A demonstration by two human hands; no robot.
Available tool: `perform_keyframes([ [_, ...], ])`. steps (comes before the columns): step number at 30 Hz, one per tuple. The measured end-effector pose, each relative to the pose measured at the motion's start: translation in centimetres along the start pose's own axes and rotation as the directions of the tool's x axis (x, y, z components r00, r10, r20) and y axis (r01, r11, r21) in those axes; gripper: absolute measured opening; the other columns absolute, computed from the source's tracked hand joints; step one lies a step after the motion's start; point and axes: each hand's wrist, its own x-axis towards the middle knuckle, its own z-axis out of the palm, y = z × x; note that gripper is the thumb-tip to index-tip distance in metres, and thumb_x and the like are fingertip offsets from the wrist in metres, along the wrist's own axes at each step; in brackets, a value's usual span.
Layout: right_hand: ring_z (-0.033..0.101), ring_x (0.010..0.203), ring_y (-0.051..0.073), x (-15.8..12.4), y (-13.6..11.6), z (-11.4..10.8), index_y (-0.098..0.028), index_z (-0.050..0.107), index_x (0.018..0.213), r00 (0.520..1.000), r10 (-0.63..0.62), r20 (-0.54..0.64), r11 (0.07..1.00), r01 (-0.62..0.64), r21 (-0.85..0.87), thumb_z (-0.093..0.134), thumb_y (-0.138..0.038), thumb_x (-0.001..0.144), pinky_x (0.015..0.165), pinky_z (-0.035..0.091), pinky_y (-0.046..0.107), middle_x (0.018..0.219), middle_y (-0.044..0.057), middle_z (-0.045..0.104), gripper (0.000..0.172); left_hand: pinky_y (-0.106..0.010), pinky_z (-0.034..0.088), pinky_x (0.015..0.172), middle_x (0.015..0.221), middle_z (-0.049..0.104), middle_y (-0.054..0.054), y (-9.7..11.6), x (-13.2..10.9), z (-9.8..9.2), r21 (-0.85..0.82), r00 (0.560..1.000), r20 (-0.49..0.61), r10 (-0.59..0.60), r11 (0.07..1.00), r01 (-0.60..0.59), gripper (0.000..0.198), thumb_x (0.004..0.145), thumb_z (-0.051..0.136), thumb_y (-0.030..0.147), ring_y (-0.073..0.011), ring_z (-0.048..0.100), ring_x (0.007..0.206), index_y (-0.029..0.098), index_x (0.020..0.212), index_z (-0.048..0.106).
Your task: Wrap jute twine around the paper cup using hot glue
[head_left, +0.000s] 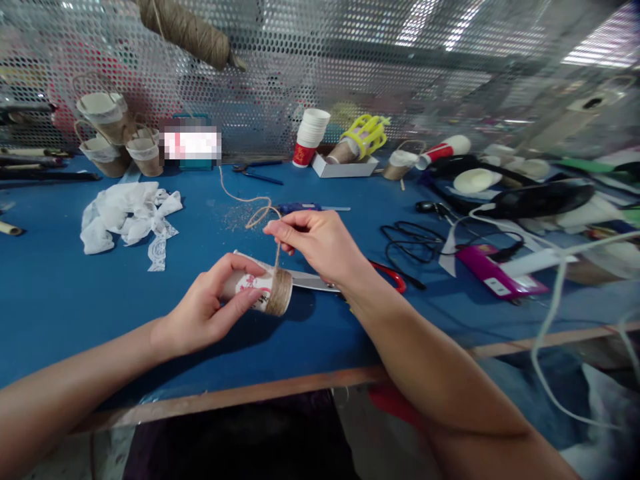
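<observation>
My left hand (210, 310) is closed around a white paper cup (251, 289) with a red print, held on its side just above the blue table (60, 293). Brown jute twine (280, 291) is wound around the cup's base end. My right hand (320, 243) pinches the twine strand above the cup, and the strand runs back in a loop (257, 213) toward the mesh wall. Scissors with red handles (387, 273) lie on the table under my right wrist.
White lace scraps (127, 217) lie at the left. Twine-wrapped cups (113, 137) stand at the back left, a stack of paper cups (310, 137) and a white box (345, 167) at the back. Black scissors (410, 240), cables and tools crowd the right. A twine spool (187, 30) hangs above.
</observation>
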Motion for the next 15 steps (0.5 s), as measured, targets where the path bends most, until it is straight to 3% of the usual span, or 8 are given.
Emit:
perform_keyframes([
  [6,0.044,0.048,0.006,-0.05,0.26,0.21,-0.011,0.065,0.067,0.998,0.045,0.052,0.999,-0.045,-0.003,0.067,-0.039,0.067,0.048,0.035,0.021,0.053,-0.003,0.052,0.028,-0.016,0.03,0.044,0.073,0.051,0.004,0.08,-0.35,0.06,-0.012,1.0,-0.001,0.026,1.0,-0.026,0.016,0.085,0.051,0.018,-0.0039,0.036,0.046,0.021,0.1,0.047],
  [15,0.043,0.05,0.007,-0.22,0.57,0.49,-0.013,0.064,0.063,0.988,0.079,0.135,0.996,-0.074,-0.041,0.066,-0.042,0.065,0.048,0.033,0.022,0.053,-0.002,0.052,0.03,-0.017,0.027,0.04,0.067,0.051,0.003,0.18,-0.47,0.11,-0.004,0.997,-0.053,0.055,0.998,-0.055,0.014,0.083,0.052,0.017,-0.0043,0.033,0.043,0.02,0.096,0.048],
])
